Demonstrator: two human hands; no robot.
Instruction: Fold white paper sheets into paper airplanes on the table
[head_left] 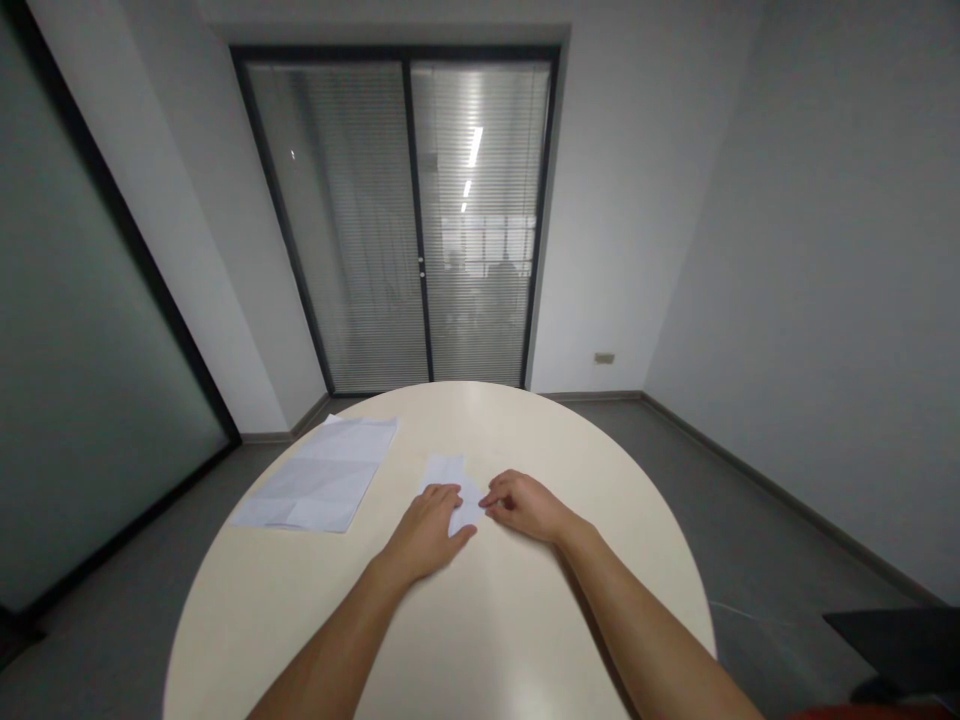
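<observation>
A small folded piece of white paper (466,508) lies on the round cream table (480,640). My left hand (429,530) rests flat on its left part, fingers stretched out and thumb apart, covering some of it. At the paper's right corner is my right hand (525,505), its thumb and fingertips pinched together on the edge. Part of the paper's outline is hidden under the left hand.
Several larger white sheets (322,475) with crease lines lie at the table's left side. Beyond the table stands a glass double door (420,220) with blinds. A dark object (900,645), partly cut off, is at the lower right.
</observation>
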